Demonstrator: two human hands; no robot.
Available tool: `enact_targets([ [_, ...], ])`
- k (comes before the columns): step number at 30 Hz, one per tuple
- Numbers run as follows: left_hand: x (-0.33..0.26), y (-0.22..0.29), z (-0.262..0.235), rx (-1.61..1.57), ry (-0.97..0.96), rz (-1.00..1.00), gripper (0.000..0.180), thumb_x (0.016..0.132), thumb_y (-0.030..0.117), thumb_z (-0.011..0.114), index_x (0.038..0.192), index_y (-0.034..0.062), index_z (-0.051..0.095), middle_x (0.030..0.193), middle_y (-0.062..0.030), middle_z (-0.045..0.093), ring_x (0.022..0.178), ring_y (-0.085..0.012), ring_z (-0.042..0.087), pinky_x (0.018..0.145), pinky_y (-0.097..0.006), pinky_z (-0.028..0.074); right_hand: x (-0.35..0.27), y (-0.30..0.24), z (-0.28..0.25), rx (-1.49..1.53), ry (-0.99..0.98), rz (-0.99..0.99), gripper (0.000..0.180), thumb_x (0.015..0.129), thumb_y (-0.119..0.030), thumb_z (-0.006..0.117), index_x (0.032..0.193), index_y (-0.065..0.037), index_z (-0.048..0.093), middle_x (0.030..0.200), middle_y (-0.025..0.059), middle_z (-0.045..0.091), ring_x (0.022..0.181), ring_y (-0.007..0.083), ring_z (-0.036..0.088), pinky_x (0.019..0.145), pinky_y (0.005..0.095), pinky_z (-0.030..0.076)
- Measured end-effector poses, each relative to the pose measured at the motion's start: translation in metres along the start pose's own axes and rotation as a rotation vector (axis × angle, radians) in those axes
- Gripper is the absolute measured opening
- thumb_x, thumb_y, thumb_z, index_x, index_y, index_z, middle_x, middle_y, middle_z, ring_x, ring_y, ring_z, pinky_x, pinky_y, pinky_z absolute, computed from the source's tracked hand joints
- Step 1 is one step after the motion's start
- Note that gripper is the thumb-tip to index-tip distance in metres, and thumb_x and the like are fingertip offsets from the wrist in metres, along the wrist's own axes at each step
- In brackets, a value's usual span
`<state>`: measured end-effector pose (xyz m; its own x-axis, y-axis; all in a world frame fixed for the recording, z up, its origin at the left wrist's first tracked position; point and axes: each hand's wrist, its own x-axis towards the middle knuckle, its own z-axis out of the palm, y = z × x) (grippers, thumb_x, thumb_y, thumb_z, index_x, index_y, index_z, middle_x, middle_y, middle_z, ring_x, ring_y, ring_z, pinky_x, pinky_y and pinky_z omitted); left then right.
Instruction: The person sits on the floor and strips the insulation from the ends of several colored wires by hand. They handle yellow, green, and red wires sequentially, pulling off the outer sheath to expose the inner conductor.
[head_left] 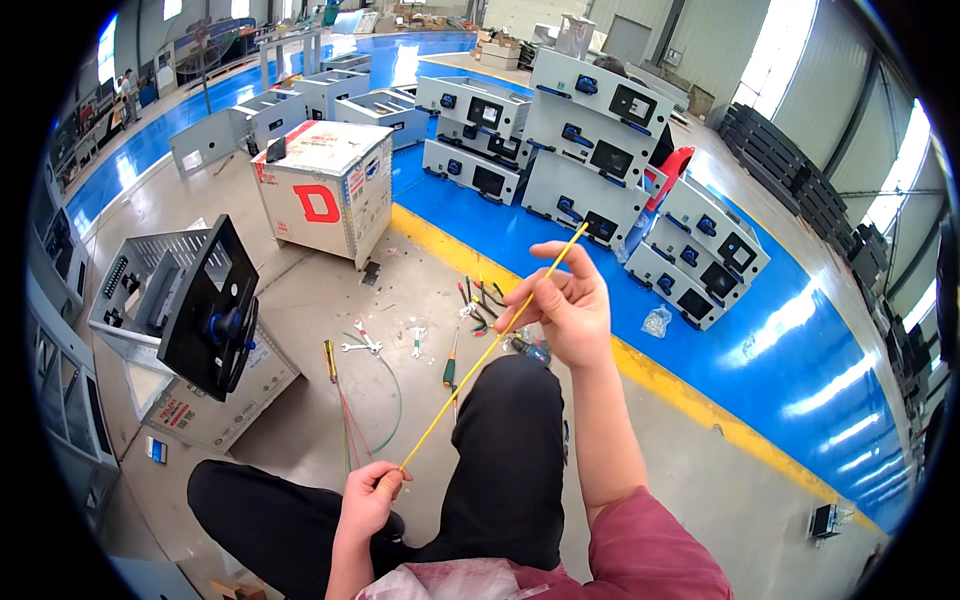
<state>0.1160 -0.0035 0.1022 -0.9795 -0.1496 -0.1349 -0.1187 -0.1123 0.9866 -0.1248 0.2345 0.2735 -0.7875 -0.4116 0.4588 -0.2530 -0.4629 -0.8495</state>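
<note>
A thin yellow wire (452, 400) runs taut and slanting in front of my knees. Its lower end is pinched between the thumb and fingers of my left hand (368, 502). Higher up and to the right, my right hand (572, 310) grips the wire between thumb and fingers, and a short free end sticks out above. Beyond the wire on the floor lie a screwdriver (449, 372) with a green handle, small wrenches (362, 342) and several hand tools with red and green grips (480, 302). A power drill (530, 348) lies partly hidden behind my right knee.
At left, a grey metal cabinet (165, 290) with a black door panel stands on a crate (225, 400). Ahead is a wooden crate (335, 205). Stacked grey drawer units (590, 150) stand on blue floor past a yellow line (660, 375). A phone (156, 450) lies at left.
</note>
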Motion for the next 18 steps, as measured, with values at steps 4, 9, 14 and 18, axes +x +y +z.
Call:
enact_targets([
  [4, 0.004, 0.002, 0.001, 0.046, 0.090, 0.016, 0.017, 0.099, 0.011, 0.063, 0.092, -0.0008, 0.072, 0.063, 0.0047, 0.051, 0.057, -0.0046, 0.043, 0.051, -0.024, 0.034, 0.017, -0.005, -0.018, 0.114, -0.003, -0.073, 0.027, 0.102, -0.007, 0.059, 0.127, -0.002, 0.051, 0.092, 0.0203, 0.073, 0.078, 0.0350, 0.076, 0.067, 0.0458, 0.065],
  [9, 0.015, -0.006, 0.006, 0.046, 0.119, 0.055, 0.015, 0.098, 0.009, 0.063, 0.091, -0.0009, 0.072, 0.063, 0.0046, 0.051, 0.057, -0.0043, 0.044, 0.051, -0.024, 0.033, 0.033, -0.002, -0.022, 0.074, -0.024, -0.047, 0.028, 0.102, -0.010, 0.059, 0.128, -0.005, 0.050, 0.092, 0.0185, 0.071, 0.079, 0.0355, 0.075, 0.066, 0.0482, 0.065],
  [14, 0.022, -0.013, 0.002, 0.143, 0.185, 0.088, 0.012, 0.096, 0.007, 0.065, 0.091, -0.0012, 0.072, 0.065, -0.0015, 0.057, 0.058, -0.0091, 0.048, 0.053, -0.027, 0.036, 0.041, 0.003, -0.020, 0.075, 0.005, 0.013, 0.032, 0.101, -0.009, 0.061, 0.131, -0.004, 0.049, 0.094, 0.0181, 0.071, 0.082, 0.0347, 0.075, 0.069, 0.0466, 0.065],
  [18, 0.031, -0.017, 0.004, 0.345, 0.236, 0.168, 0.008, 0.093, 0.004, 0.066, 0.090, -0.0013, 0.071, 0.071, -0.0101, 0.063, 0.060, -0.0188, 0.055, 0.055, -0.031, 0.040, 0.034, 0.022, -0.020, -0.015, 0.109, 0.170, 0.036, 0.100, -0.010, 0.063, 0.132, -0.002, 0.047, 0.095, 0.0178, 0.071, 0.083, 0.0346, 0.075, 0.070, 0.0442, 0.065],
])
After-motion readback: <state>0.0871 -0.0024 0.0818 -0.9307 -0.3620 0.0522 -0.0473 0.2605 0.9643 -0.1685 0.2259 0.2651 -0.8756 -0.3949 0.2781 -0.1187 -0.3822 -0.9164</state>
